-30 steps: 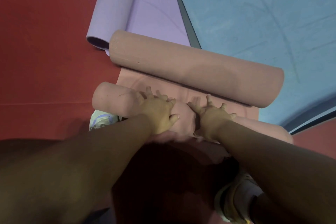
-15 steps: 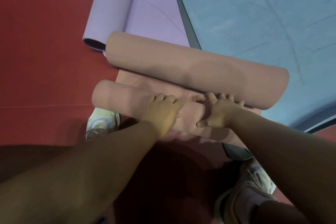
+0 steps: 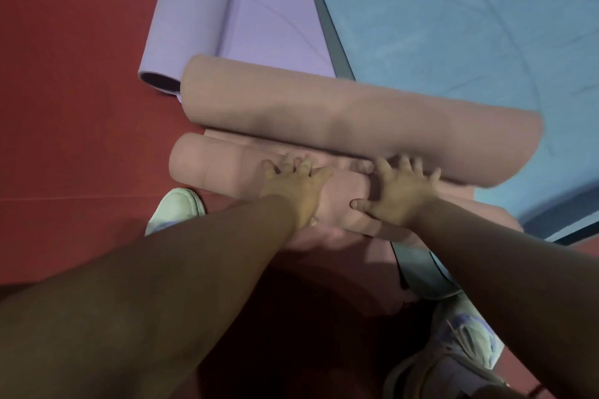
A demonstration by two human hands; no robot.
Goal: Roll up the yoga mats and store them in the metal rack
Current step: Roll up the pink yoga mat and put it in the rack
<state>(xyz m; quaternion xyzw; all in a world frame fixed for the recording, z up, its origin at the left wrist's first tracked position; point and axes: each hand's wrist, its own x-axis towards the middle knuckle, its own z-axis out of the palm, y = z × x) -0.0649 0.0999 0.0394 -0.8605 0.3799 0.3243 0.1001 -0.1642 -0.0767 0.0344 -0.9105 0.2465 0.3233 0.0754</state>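
Both hands lie on a pink yoga mat (image 3: pixel 223 165) on the red floor (image 3: pixel 64 74); the mat is rolled from both ends, so a thinner near roll lies just beside a thicker far roll (image 3: pixel 356 120), with only a narrow strip of flat pink mat showing between them; the left hand (image 3: pixel 291 185) rests palm down on top of the near roll, fingers spread and reaching forward over its crest, gripping nothing; the right hand (image 3: pixel 398 191) lies flat on the same roll just to the right, fingers splayed toward the seam where the two rolls meet, thumb stretched out to the left along the roll's near side; its fingertips are blurred, so whether they touch the far roll I cannot tell; the two hands are close together but apart. Beyond the far roll a lilac yoga mat (image 3: pixel 259 10) runs away toward the top edge of the view, its left side curled into a tube whose open end shows just beside the far roll's left end; a blue yoga mat (image 3: pixel 470 26) lies flat to the right, its dark edge bordering the lilac one and the far roll's right end resting on it; a pale sneaker (image 3: pixel 176 207) stands on the floor just below the near roll's left end, and a second sneaker (image 3: pixel 460 343) sits at the lower right, beside a grey-blue mat corner.
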